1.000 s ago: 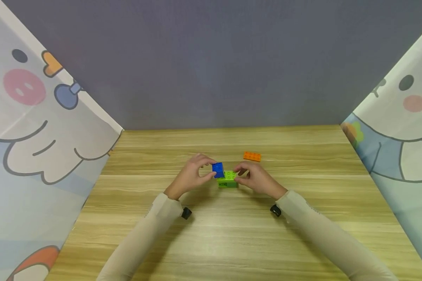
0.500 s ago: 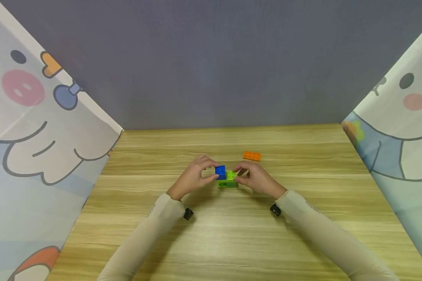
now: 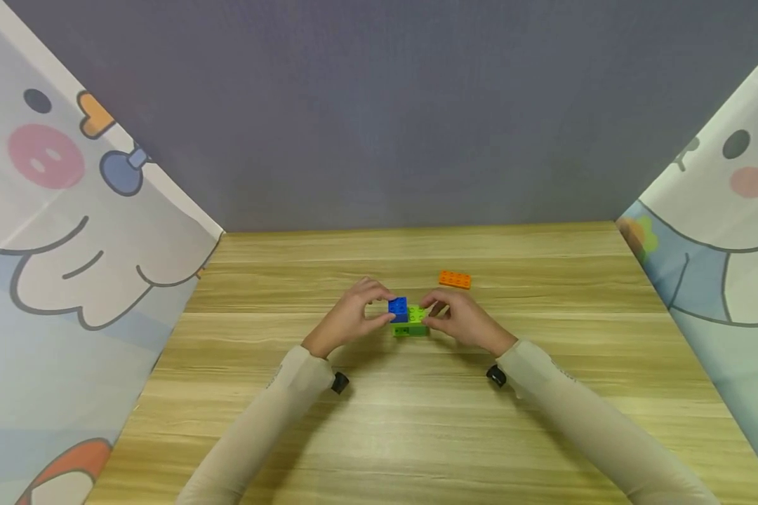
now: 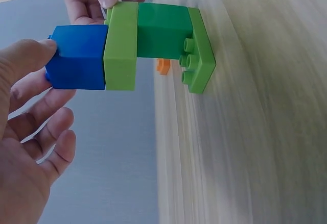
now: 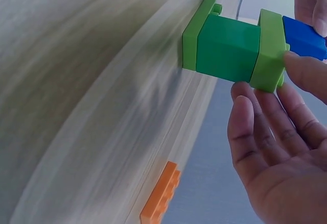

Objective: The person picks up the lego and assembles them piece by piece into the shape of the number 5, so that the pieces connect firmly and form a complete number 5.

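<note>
My left hand [image 3: 347, 319] pinches a blue toy brick [image 3: 398, 309] between thumb and fingers. In the left wrist view the blue brick [image 4: 79, 58] sits against the left end of a light green brick [image 4: 120, 50]. Below that, a dark green brick [image 4: 163, 30] stands on a studded light green base plate [image 4: 202, 50] lying on the table. My right hand [image 3: 462, 321] holds the right end of the upper light green brick, with thumb and fingertips on it in the right wrist view. My fingers partly hide the stack's ends.
An orange studded brick [image 3: 455, 280] lies on the wooden table [image 3: 391, 435], behind the stack and slightly right. A grey panel [image 3: 379, 126] rises at the table's back edge. Printed cartoon sheets [image 3: 57, 231] flank both sides.
The blue brick, tilted at first, has moved slightly right and straightened over the left end of the light green brick, carried by my left hand. My right hand has stayed almost still.
</note>
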Motion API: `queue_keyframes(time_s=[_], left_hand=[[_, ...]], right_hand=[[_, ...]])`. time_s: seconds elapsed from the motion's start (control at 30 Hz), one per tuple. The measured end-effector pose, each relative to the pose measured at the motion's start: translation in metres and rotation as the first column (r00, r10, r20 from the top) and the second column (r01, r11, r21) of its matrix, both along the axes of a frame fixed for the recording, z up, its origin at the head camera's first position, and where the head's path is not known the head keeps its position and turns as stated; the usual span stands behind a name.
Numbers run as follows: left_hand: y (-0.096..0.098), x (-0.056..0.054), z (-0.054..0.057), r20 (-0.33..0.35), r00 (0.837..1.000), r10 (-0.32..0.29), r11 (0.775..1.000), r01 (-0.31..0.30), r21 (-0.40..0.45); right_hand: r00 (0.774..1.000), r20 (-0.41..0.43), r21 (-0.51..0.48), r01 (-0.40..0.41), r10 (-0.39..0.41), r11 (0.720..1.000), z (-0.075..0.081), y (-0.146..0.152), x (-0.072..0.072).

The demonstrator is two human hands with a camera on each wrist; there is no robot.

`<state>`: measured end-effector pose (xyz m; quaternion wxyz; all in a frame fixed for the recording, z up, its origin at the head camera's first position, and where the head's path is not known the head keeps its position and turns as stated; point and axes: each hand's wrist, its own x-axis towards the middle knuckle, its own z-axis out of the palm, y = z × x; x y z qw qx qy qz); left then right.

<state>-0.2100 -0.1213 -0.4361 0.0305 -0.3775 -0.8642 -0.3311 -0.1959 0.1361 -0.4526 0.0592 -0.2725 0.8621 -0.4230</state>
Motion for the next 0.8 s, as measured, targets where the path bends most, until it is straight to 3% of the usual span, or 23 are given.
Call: queue_keyframes(time_s=[0.37, 0.8], left_hand=[[0.0033, 0.0008, 0.0047, 0.001, 1.0, 0.025, 0.998, -0.025, -0.057], [0.0017, 0.0023, 0.0031, 0.007, 0.999, 0.032, 0.998, -0.032, -0.046]], right_hand=[[0.999, 0.032, 0.001, 0.01, -0.01, 1.0, 0.0046, 0.0011, 0.0031], [1.0, 0.014, 0.015, -0.02, 0.02, 1.0, 0.0017, 0.0019, 0.0]])
